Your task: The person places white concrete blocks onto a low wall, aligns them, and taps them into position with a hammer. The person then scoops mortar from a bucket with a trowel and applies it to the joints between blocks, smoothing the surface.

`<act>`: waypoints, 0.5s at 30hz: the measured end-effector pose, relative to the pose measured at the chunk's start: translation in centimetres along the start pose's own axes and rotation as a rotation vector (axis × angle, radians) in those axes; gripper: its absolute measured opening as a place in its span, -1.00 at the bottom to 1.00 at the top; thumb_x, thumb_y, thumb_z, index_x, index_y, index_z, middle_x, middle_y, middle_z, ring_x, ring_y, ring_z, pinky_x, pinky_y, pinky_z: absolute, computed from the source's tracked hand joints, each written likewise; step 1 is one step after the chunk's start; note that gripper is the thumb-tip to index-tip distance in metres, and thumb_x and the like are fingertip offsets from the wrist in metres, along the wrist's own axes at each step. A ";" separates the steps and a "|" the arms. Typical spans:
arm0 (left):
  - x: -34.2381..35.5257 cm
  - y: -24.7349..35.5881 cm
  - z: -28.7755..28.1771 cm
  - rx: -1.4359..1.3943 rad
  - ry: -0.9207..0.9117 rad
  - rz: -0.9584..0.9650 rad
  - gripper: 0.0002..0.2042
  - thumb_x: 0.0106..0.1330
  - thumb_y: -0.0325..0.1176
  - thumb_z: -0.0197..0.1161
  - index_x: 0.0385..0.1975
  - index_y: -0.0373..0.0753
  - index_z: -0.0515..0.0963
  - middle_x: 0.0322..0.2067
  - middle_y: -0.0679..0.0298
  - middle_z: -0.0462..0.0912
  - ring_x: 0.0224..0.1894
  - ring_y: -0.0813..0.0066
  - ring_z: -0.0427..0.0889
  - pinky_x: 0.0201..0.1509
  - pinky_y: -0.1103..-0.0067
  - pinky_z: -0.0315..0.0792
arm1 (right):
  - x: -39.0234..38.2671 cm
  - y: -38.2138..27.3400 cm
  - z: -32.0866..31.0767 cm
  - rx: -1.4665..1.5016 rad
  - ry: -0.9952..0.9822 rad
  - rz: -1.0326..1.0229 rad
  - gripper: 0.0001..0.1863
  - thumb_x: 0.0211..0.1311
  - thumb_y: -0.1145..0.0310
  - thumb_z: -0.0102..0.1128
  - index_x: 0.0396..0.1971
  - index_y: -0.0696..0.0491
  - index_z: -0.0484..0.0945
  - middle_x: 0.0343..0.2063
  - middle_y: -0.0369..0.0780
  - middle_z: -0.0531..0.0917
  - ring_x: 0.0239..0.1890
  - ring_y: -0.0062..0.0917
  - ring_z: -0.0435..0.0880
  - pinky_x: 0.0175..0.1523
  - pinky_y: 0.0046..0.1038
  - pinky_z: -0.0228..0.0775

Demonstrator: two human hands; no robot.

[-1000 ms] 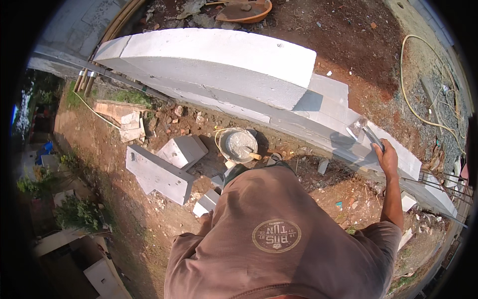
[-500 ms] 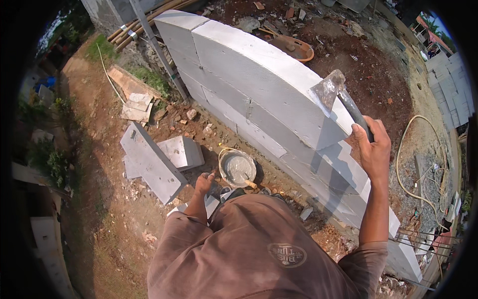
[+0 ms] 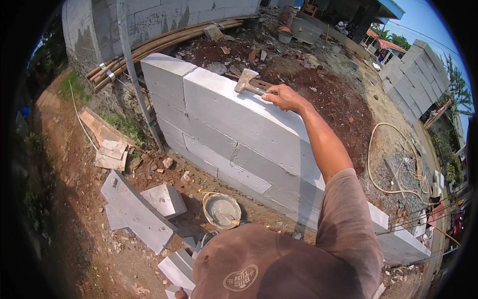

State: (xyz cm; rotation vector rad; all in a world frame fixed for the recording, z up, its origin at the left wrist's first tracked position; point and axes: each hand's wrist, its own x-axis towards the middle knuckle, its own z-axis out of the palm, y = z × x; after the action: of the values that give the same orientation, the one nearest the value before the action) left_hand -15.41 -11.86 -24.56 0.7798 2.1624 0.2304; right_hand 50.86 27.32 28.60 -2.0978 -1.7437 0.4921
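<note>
My right hand (image 3: pixel 285 97) is closed round the handle of a hatchet (image 3: pixel 246 81). The hatchet head is over the sunlit top of a low wall of grey-white blocks (image 3: pixel 209 124); whether it touches the block I cannot tell. Of my left hand (image 3: pixel 182 294) just a small part shows at the lower edge, beside some loose blocks, and its fingers are mostly hidden. Between me and the wall, a round bucket (image 3: pixel 205 203) of wet grey mortar stands on the ground, with a tool's handle leaning in it.
Loose blocks (image 3: pixel 137 209) lie on the soil at the left, with more blocks (image 3: pixel 178 266) by my body. A metal post (image 3: pixel 130 60) and bamboo poles (image 3: pixel 164 41) stand near the wall's far end. A hose (image 3: pixel 369 164) curls at the right, below a block stack (image 3: pixel 416 79).
My right hand has brought the hatchet from raised at the right to over the wall top, farther left and away. My left hand has dropped to the lower edge. The view has tilted up.
</note>
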 end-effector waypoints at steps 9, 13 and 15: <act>9.3 12.1 2.7 -0.085 -0.090 0.183 -0.65 0.23 -0.22 0.13 -0.40 -0.51 0.46 -0.54 0.10 0.54 -0.53 0.34 0.47 -0.45 0.42 0.32 | -0.5 2.0 4.3 -0.369 0.097 -0.070 -0.55 0.32 -0.02 -0.14 -0.20 0.08 0.51 -0.20 -0.08 0.59 -0.09 -0.21 0.53 -0.04 -0.17 0.35; 11.5 15.7 3.6 -0.112 -0.143 0.253 -0.68 0.22 -0.22 0.13 -0.45 -0.46 0.46 -0.59 0.15 0.50 -0.60 0.39 0.43 -0.53 0.45 0.28 | -1.6 3.4 4.7 -0.425 0.194 -0.121 -0.60 0.32 0.02 -0.12 -0.27 0.06 0.50 -0.20 -0.12 0.55 -0.06 -0.23 0.51 -0.05 -0.19 0.37; 12.1 16.2 3.8 -0.117 -0.151 0.269 -0.69 0.22 -0.22 0.14 -0.48 -0.43 0.46 -0.62 0.17 0.49 -0.64 0.42 0.41 -0.58 0.46 0.27 | -1.9 3.5 4.7 -0.469 0.188 -0.100 -0.63 0.31 0.03 -0.09 -0.24 0.03 0.52 -0.17 -0.14 0.54 -0.05 -0.23 0.50 -0.03 -0.19 0.36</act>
State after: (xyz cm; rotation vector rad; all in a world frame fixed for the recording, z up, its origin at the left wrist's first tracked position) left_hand -11.03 7.90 -28.18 0.9875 1.8825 0.4192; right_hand 51.23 25.14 22.91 -2.2481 -1.9787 -0.1589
